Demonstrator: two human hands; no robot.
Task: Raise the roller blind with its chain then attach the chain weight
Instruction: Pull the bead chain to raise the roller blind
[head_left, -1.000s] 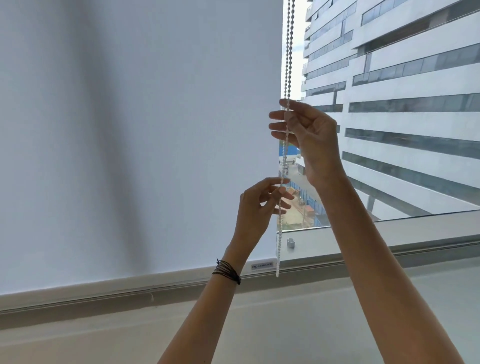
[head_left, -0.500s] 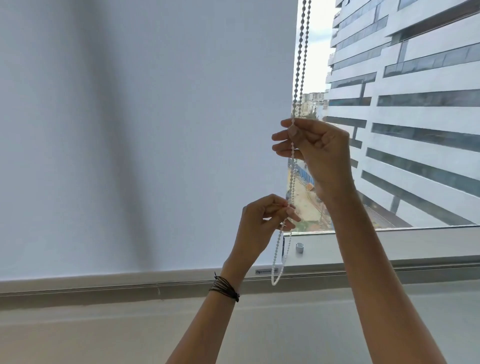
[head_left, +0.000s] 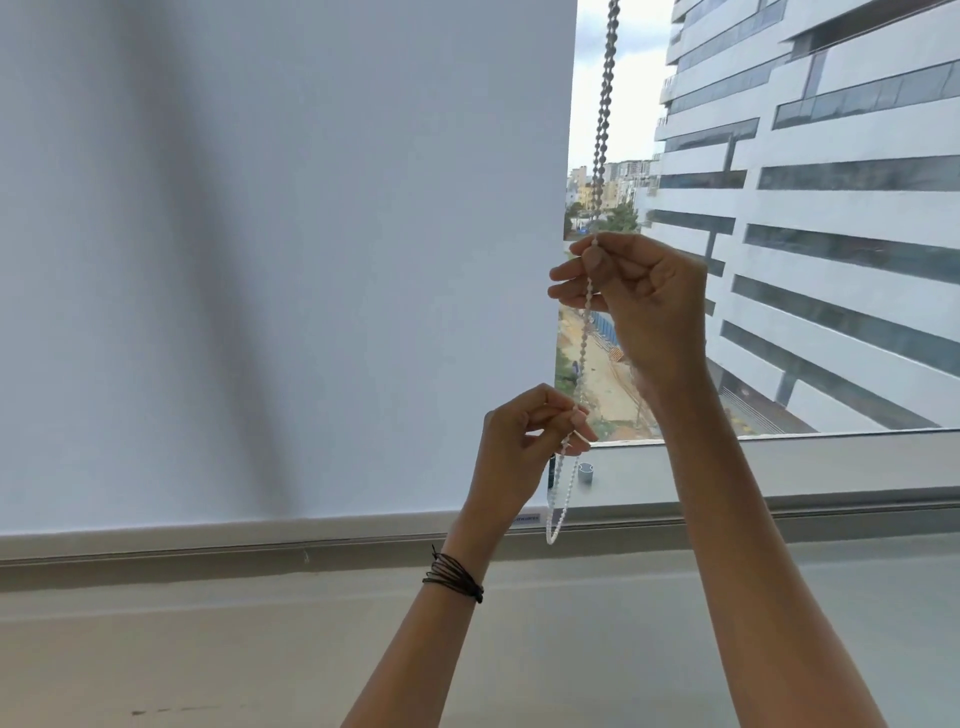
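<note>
A white roller blind (head_left: 285, 260) covers the left part of the window, its bottom bar (head_left: 260, 538) just above the sill. The beaded chain (head_left: 602, 104) hangs beside the blind's right edge. My right hand (head_left: 644, 301) pinches the chain higher up. Lower down, my left hand (head_left: 519, 447) pinches it, and the chain's loop end dangles below the fingers. A small grey cylinder (head_left: 586, 472), possibly the chain weight, stands on the sill behind the loop.
The grey window sill (head_left: 805, 467) runs along the right, with a beige wall (head_left: 208, 649) below. Outside the glass stands a large white building (head_left: 831, 208). My left wrist carries dark bracelets (head_left: 454, 577).
My right hand has come down the chain. The loop below my left hand has spread open. The view has shifted, showing more of the street outside.
</note>
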